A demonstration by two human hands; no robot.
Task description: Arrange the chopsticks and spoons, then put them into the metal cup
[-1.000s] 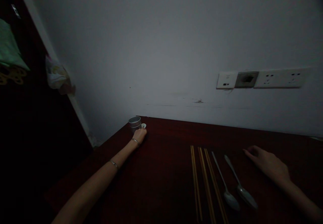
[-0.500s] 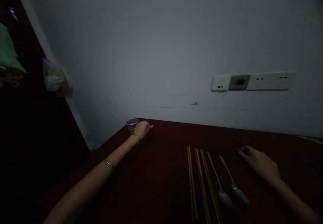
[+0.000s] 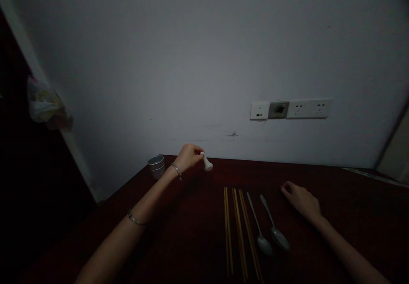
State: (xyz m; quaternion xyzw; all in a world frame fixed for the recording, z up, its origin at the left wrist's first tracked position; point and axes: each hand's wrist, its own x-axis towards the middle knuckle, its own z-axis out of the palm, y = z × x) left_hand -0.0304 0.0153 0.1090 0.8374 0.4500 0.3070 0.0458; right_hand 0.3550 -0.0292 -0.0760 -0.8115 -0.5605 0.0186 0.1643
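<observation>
My left hand (image 3: 189, 157) is closed in a pinch, thumb and fingertips on the narrow end of a white soup spoon (image 3: 207, 163). The spoon hangs over the back of the table, its wider end down and to the right. Left of that wrist stands a metal cup (image 3: 156, 167), upright near the table's corner. My right hand (image 3: 302, 199) rests on the table with its fingers loosely curled in and nothing seen in them. Nearest to it lies a metal spoon (image 3: 278, 235), beside a second metal spoon (image 3: 262, 242) and three pairs of wooden chopsticks (image 3: 239, 233).
The dark red table (image 3: 188, 241) meets a grey wall (image 3: 198, 62) at its back edge. Socket plates (image 3: 306, 109) are set in the wall above the right half. At the left a plastic bag (image 3: 46, 102) hangs by a dark door (image 3: 28, 169).
My left hand has come away from beside the cup, moving right and lifting the white soup spoon with it. The view has turned slightly right. My right hand stays resting on the table.
</observation>
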